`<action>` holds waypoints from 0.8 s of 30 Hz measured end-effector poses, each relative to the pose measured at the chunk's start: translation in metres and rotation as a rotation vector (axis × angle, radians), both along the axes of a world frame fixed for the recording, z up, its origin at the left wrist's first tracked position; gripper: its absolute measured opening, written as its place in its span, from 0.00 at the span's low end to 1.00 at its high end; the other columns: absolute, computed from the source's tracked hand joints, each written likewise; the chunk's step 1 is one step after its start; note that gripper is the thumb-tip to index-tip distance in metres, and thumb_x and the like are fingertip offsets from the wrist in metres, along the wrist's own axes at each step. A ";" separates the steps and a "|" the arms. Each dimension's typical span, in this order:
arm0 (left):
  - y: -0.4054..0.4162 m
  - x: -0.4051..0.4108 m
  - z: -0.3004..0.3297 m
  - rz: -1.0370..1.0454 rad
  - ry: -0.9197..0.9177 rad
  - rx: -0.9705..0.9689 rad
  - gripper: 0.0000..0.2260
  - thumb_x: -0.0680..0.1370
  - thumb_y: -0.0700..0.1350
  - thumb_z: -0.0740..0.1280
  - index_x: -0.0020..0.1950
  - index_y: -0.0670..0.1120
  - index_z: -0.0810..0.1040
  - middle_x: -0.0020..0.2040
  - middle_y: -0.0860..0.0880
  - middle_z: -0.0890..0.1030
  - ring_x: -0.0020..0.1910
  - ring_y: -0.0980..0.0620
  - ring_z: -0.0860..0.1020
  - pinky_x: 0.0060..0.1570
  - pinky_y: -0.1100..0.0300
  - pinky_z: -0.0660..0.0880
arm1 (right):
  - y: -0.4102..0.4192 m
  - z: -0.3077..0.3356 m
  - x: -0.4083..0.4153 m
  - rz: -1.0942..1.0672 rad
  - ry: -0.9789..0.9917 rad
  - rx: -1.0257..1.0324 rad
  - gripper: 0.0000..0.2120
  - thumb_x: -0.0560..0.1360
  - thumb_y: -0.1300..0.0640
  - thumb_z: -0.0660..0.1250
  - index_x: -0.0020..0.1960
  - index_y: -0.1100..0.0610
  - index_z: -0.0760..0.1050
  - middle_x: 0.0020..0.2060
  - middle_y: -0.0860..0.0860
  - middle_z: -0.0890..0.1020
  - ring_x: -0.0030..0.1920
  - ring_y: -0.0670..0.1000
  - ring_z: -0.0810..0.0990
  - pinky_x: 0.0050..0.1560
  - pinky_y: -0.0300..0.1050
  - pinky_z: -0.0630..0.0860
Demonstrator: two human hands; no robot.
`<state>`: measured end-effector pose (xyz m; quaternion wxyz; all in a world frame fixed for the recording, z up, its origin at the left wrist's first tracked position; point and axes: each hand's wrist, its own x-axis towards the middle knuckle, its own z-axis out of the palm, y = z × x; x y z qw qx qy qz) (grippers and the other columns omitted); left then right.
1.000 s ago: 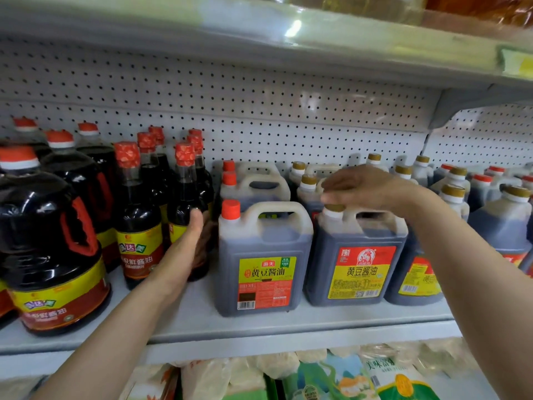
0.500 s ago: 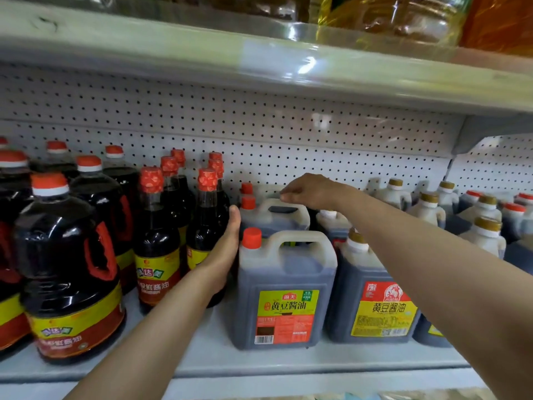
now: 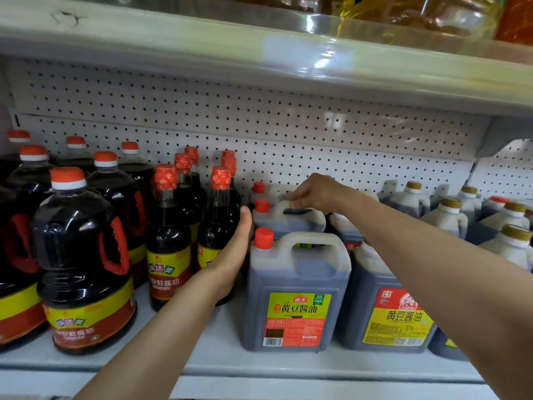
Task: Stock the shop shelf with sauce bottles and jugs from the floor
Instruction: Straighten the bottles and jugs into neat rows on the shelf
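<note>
Right hand (image 3: 317, 192) grip pinching second-row jug (image 3: 291, 219) handle; left hand (image 3: 230, 255) grip spread, apparently touching slim bottle (image 3: 217, 226).

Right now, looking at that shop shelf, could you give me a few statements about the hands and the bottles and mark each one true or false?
1. The right hand holds the handle of the second jug in the red-capped row. True.
2. The left hand grips a bottle by its neck. False: its straight fingers lie flat against the side of a tall red-capped bottle.
3. The front jug has a red cap. True.
4. The front jug lies on its side. False: it stands upright on the shelf.
5. The wall behind the bottles is a perforated panel. True.
</note>
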<state>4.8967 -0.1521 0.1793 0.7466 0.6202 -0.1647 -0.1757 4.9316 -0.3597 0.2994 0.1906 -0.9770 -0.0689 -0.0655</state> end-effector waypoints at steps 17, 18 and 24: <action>0.005 -0.008 0.006 -0.012 0.002 0.009 0.40 0.67 0.82 0.50 0.69 0.61 0.76 0.66 0.54 0.80 0.66 0.51 0.77 0.73 0.47 0.64 | -0.001 -0.005 -0.002 0.017 -0.053 -0.057 0.12 0.73 0.50 0.75 0.56 0.48 0.85 0.53 0.46 0.86 0.57 0.48 0.79 0.60 0.46 0.76; 0.004 -0.009 0.006 -0.005 0.002 0.019 0.41 0.66 0.82 0.50 0.68 0.61 0.76 0.65 0.54 0.80 0.67 0.51 0.77 0.73 0.46 0.64 | -0.002 -0.004 -0.001 0.023 -0.048 -0.049 0.12 0.74 0.51 0.75 0.57 0.49 0.85 0.54 0.47 0.85 0.55 0.47 0.78 0.56 0.42 0.77; 0.004 -0.012 0.012 0.016 0.045 0.040 0.39 0.70 0.80 0.47 0.66 0.60 0.78 0.62 0.53 0.82 0.63 0.51 0.79 0.71 0.48 0.68 | -0.003 -0.002 0.001 0.021 -0.022 -0.034 0.15 0.74 0.49 0.75 0.59 0.49 0.84 0.51 0.46 0.84 0.47 0.44 0.75 0.28 0.31 0.69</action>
